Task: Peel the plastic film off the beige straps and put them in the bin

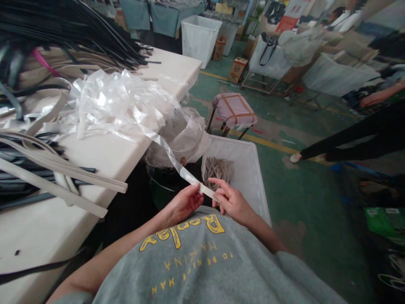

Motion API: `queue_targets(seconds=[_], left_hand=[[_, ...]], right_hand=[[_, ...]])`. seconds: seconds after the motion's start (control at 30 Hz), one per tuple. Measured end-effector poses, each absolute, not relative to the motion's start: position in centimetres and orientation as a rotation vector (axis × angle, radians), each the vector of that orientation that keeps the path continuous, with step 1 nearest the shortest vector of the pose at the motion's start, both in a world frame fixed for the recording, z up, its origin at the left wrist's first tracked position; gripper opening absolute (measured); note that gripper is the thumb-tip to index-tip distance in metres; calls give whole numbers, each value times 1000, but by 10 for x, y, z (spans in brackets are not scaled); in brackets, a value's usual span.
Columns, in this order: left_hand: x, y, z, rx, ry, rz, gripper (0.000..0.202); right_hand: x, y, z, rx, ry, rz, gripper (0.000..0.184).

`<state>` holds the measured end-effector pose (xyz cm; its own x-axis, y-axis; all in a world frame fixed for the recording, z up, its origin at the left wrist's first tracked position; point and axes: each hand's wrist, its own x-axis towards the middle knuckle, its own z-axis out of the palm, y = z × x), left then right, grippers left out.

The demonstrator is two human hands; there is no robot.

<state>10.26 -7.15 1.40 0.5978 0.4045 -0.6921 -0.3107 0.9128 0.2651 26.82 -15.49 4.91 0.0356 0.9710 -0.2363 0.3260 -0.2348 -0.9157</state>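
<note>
A pale strap end (207, 191) lies between my two hands, close to my shirt. My left hand (186, 202) pinches it between thumb and fingers, where a shiny clear plastic strip (172, 158) meets it. At the other end, my right hand (232, 200) grips the tip with thumb and fingers, its index finger stretched out. The plastic strip runs up to a heap of crumpled clear film (123, 101) on the white table. Whether the strip is stuck to the strap or only lies along it, I cannot tell.
Black straps (72, 33) and beige straps (63, 164) cover parts of the white table (120, 154). Beside my right hand stands a white bin (249, 164) with beige strips inside. Beyond are a padded stool (236, 109), another white bin (201, 36) and a standing person's legs (344, 145).
</note>
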Motion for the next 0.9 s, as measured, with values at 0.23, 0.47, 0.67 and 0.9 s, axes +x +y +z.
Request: queue_targets(seconds=[0.23, 0.47, 0.67, 0.9], left_hand=[[108, -87, 17, 155, 712, 368, 4], [113, -99, 26, 132, 584, 207, 16], [108, -91, 31, 83, 753, 412, 14], [99, -91, 36, 123, 792, 387, 13]], right_hand=[[290, -163, 77, -1624, -1446, 1340, 55], [291, -167, 92, -1681, -1485, 1239, 46], [300, -176, 95, -1672, -1379, 1247, 55], [279, -144, 89, -1654, -1634, 1084, 47]])
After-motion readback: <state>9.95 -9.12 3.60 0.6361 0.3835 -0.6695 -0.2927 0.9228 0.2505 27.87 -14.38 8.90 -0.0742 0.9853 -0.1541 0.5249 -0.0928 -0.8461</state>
